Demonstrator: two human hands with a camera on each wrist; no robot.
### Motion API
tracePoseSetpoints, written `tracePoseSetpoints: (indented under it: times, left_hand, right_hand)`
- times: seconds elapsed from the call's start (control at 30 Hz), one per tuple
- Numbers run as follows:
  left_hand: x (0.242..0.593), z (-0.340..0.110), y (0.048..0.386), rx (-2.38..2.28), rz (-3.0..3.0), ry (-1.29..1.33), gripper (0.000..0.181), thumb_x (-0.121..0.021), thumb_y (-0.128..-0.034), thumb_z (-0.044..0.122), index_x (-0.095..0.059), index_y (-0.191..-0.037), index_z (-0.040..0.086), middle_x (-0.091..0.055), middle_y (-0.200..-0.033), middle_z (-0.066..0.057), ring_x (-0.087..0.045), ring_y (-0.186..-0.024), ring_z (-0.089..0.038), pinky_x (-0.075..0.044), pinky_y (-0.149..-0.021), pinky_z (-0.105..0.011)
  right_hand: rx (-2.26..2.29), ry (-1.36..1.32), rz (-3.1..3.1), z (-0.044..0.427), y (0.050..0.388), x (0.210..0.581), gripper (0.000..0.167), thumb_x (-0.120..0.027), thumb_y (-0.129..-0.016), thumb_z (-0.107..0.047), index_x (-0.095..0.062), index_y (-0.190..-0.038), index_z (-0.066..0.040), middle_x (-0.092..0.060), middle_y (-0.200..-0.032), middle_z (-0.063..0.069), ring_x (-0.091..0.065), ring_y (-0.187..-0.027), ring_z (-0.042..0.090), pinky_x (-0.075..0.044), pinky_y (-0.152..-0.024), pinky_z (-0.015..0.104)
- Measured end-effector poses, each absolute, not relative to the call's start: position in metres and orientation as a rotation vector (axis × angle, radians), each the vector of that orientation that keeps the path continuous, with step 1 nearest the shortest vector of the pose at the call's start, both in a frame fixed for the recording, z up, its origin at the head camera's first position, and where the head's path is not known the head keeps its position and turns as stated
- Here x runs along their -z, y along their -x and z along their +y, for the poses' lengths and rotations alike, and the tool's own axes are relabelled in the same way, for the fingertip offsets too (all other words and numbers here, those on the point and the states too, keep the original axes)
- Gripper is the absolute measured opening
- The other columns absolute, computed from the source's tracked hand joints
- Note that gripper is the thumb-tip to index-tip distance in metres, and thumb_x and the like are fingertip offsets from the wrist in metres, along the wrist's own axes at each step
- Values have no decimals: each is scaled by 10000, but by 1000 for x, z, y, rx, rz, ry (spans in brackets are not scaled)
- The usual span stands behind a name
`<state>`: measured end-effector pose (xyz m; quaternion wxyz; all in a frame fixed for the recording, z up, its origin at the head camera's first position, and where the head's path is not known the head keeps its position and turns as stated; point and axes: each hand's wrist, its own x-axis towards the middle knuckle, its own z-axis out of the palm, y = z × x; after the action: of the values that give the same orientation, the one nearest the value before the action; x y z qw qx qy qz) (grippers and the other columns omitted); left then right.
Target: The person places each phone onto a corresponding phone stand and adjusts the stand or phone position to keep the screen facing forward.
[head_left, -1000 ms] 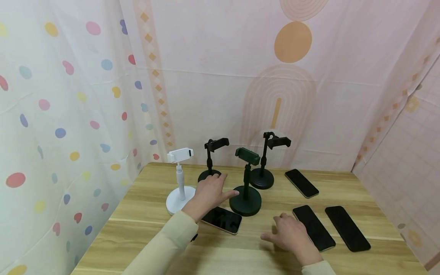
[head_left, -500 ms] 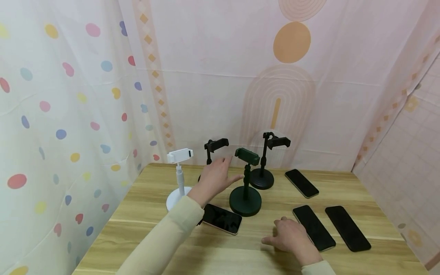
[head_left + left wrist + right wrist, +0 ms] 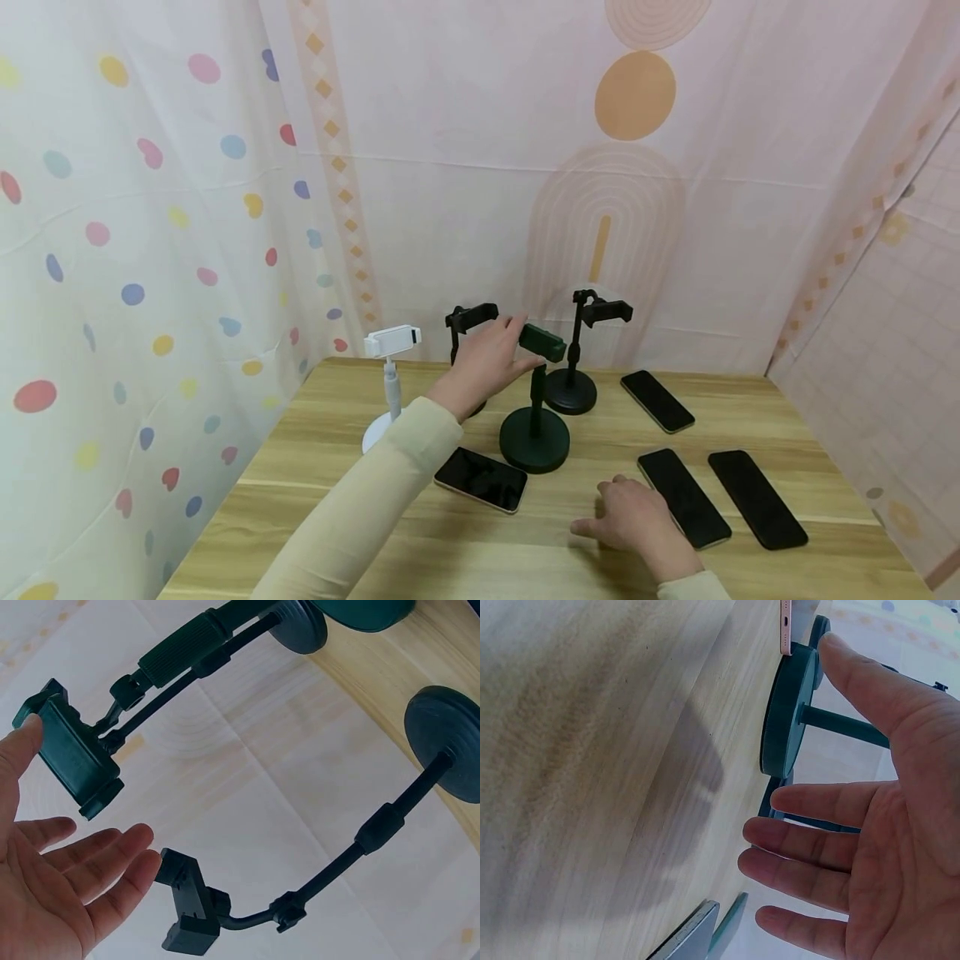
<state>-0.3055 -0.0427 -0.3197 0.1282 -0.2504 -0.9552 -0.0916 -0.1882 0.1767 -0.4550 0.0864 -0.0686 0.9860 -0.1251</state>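
My left hand (image 3: 486, 360) is at the clamp of the dark green phone stand (image 3: 536, 442). Seen from the left wrist, the thumb overlaps the edge of the green clamp (image 3: 75, 754), and the other fingers are spread below it; whether the thumb touches cannot be told. Behind that hand, a black phone stand (image 3: 474, 317) is partly hidden. Low over the table, my right hand (image 3: 630, 521) holds nothing, its fingers (image 3: 802, 840) loosely extended in the right wrist view. It is nearest to a dark phone (image 3: 686, 500) lying face up.
A white phone stand (image 3: 393, 342) stands at the left, its base partly behind my sleeve. Another black phone stand (image 3: 572, 390) is behind the green one. More phones lie on the wooden table (image 3: 300, 467): one in front (image 3: 483, 479), others at right (image 3: 757, 500) and back right (image 3: 657, 402).
My left hand has risen and moved right, from above the phone in front to the green stand's clamp. The right hand and the stands have stayed in place.
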Motion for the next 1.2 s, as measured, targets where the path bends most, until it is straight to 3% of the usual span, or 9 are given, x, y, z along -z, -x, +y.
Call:
tracePoseSetpoints:
  times: [0.3, 0.5, 0.93, 1.2]
  left_hand:
    - [313, -34, 314, 258, -2838, 754, 755, -596, -960, 507, -326, -1552, 125, -455, -1482, -142, -588, -1200, -271, -513, -931, -398]
    - [314, -32, 319, 208, -2828, 794, 693, -602, -968, 477, -384, -1529, 134, -450, -1497, -112, -569, -1232, -272, -484, -977, -398]
    - [315, -22, 324, 147, -2818, 776, 554, -614, -973, 434, -532, -1435, 140, -590, -1367, -65, -613, -1169, -224, -498, -951, -379]
    - [320, -16, 325, 58, -2732, 699, 449, -607, -978, 432, -628, -1301, 121, -673, -1151, -60, -673, -976, -204, -547, -796, -376]
  right_hand:
    - [374, 215, 2942, 178, 187, 455, 733, -781, -759, -591, -688, -1152, 21, -658, -1050, 167, -632, -934, 345, -511, -801, 539]
    - [384, 208, 2944, 178, 187, 455, 737, -783, -758, -590, -689, -1158, 22, -660, -1073, 175, -633, -958, 357, -509, -807, 553]
    - [400, 197, 2941, 179, 186, 455, 735, -786, -761, -580, -688, -1163, 28, -653, -1062, 175, -630, -935, 342, -509, -814, 541]
    - [405, 198, 2933, 180, 186, 455, 738, -781, -763, -586, -687, -1172, 22, -653, -1071, 174, -630, -936, 339, -513, -803, 545]
